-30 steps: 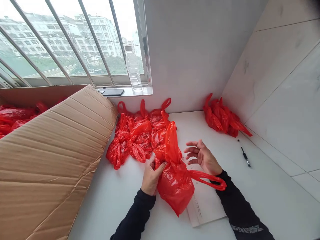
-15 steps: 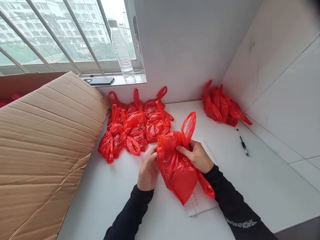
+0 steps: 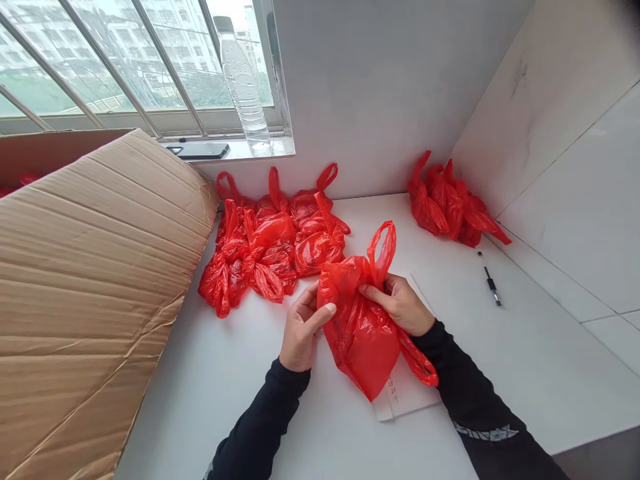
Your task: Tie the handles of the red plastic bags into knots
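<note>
A red plastic bag hangs between my hands above the white table, one handle loop standing up and the other drooping at the lower right. My right hand grips it near the upright loop, thumb across the front. On the bag's left edge, my left hand is closed, the thumb in front and the fingers partly hidden behind the plastic. What the bag contains cannot be seen. Beneath it lies a white sheet of paper with small handwritten marks, partly covered.
Several knotted red bags sit together at the back left, and more red bags in the right corner. A cardboard box stands at left. A pen lies at right. On the windowsill are a water bottle and a phone.
My left thumb has moved onto the front of the bag's left edge. My right hand keeps its hold. The whole view has shifted slightly.
</note>
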Demonstrator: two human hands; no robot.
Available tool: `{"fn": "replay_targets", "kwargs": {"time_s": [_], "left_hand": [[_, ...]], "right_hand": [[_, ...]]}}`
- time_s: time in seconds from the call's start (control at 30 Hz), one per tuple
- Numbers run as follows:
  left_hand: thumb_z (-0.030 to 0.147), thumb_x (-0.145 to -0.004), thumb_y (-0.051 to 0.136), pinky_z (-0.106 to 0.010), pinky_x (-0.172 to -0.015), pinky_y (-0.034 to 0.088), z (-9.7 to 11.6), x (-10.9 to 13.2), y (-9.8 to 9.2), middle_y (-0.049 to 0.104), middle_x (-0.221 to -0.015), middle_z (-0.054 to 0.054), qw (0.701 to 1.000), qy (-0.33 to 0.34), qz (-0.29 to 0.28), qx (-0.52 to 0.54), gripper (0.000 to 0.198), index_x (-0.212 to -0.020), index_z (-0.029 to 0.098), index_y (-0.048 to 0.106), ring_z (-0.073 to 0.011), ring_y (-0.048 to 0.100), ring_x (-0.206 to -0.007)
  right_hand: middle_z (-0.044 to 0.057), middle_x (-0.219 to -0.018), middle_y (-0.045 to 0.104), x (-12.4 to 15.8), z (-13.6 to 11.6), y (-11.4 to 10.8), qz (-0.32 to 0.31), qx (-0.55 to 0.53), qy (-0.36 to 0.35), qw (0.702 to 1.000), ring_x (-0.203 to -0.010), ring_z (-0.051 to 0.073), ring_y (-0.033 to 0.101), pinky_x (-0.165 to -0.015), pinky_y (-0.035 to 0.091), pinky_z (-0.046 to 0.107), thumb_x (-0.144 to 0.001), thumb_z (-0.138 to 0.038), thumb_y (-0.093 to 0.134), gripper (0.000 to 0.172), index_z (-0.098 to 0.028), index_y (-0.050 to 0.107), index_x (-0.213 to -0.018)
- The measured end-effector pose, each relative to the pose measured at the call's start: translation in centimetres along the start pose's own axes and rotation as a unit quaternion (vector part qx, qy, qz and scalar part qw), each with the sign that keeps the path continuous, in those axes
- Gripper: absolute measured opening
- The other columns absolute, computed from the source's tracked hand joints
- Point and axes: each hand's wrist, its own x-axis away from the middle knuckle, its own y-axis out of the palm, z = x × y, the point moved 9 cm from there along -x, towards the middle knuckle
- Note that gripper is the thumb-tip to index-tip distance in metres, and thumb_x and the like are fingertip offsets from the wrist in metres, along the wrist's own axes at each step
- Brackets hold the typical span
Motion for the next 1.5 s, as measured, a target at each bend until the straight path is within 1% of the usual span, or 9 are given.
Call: {"fn": "replay_targets", "kwargs": {"time_s": [0.2,0.33,0.53,0.63,0.77,0.9,1.07,1.33,1.5], "left_hand": [[0.026,-0.076,0.078,-0.034,-0.094,0.05,-0.3,-0.1,-0.1,0.073,-0.112,-0.007,1.0,-0.003,0.0,-0.009,0.042,-0.117,0.022,0.069,-0.0252,0.066,-0.108],[0.032,-0.082,0.073,-0.034,-0.1,0.046,-0.2,-0.2,0.1,0.072,-0.116,-0.007,1.0,0.002,-0.003,-0.023,0.034,-0.114,0.021,0.07,-0.0241,0.064,-0.111],[0.036,-0.082,0.073,-0.038,-0.096,0.049,-0.9,-0.4,-0.3,0.075,-0.103,-0.008,1.0,-0.019,0.009,-0.021,0.028,-0.103,0.017,0.074,-0.026,0.067,-0.103],[0.035,-0.083,0.073,-0.037,-0.097,0.049,-0.6,-0.3,-0.3,0.074,-0.108,-0.008,1.0,-0.014,0.008,-0.013,0.029,-0.108,0.019,0.072,-0.026,0.066,-0.107],[0.032,-0.082,0.074,-0.039,-0.102,0.047,-0.1,-0.1,0.4,0.072,-0.118,-0.008,1.0,-0.003,-0.019,-0.023,0.035,-0.115,0.02,0.07,-0.0269,0.064,-0.113],[0.031,-0.078,0.078,-0.042,-0.101,0.049,-0.1,-0.1,0.0,0.073,-0.114,-0.01,1.0,-0.003,0.003,-0.031,0.037,-0.112,0.018,0.069,-0.0287,0.066,-0.11],[0.031,-0.072,0.083,-0.042,-0.099,0.05,-0.6,-0.2,-0.4,0.074,-0.113,-0.011,0.998,-0.016,0.009,-0.058,0.041,-0.109,0.016,0.07,-0.0285,0.068,-0.105],[0.031,-0.078,0.076,-0.034,-0.09,0.052,-0.5,-0.4,-1.0,0.076,-0.103,-0.007,0.999,-0.003,0.035,-0.013,0.029,-0.105,0.018,0.074,-0.0257,0.069,-0.099],[0.026,-0.078,0.075,-0.034,-0.089,0.052,-0.4,-0.4,-0.9,0.076,-0.101,-0.006,0.999,0.005,0.032,0.036,0.028,-0.106,0.02,0.075,-0.0252,0.069,-0.099]], "right_hand": [[0.005,-0.09,0.072,0.0,0.3,-0.2,-0.005,-0.029,0.004,1.0,-0.083,0.023,0.066,-0.077,0.053,0.034,-0.082,-0.04,0.074,0.025,-0.018,0.068,-0.089],[0.004,-0.089,0.073,0.2,0.3,0.3,-0.021,-0.06,0.022,0.998,-0.082,0.023,0.067,-0.076,0.054,0.033,-0.079,-0.037,0.078,0.024,-0.018,0.07,-0.091],[0.004,-0.088,0.074,0.4,0.1,1.0,-0.045,-0.067,0.022,0.997,-0.08,0.022,0.068,-0.076,0.053,0.033,-0.081,-0.037,0.077,0.022,-0.018,0.072,-0.089],[0.004,-0.088,0.074,0.4,0.1,1.1,-0.055,-0.066,0.019,0.996,-0.08,0.022,0.068,-0.076,0.053,0.033,-0.082,-0.038,0.075,0.021,-0.018,0.072,-0.089],[0.004,-0.091,0.074,0.4,0.3,1.5,-0.07,-0.05,0.021,0.996,-0.084,0.023,0.068,-0.077,0.053,0.033,-0.084,-0.039,0.073,0.022,-0.018,0.072,-0.092],[0.004,-0.091,0.075,0.4,-0.2,1.8,-0.058,-0.009,0.001,0.998,-0.085,0.022,0.068,-0.077,0.053,0.032,-0.084,-0.041,0.072,0.024,-0.018,0.071,-0.091],[0.005,-0.105,0.075,0.6,-0.9,2.8,-0.078,0.01,-0.021,0.997,-0.1,0.025,0.068,-0.087,0.053,0.034,-0.08,-0.039,0.077,0.033,-0.02,0.07,-0.105],[0.005,-0.091,0.075,0.4,-0.5,1.6,-0.039,0.023,-0.01,0.999,-0.087,0.026,0.069,-0.078,0.054,0.036,-0.083,-0.046,0.072,0.03,-0.017,0.074,-0.09],[0.006,-0.093,0.075,0.3,-0.3,1.4,-0.036,0.002,-0.007,0.999,-0.09,0.026,0.069,-0.08,0.054,0.036,-0.083,-0.046,0.071,0.03,-0.017,0.073,-0.093]]}}
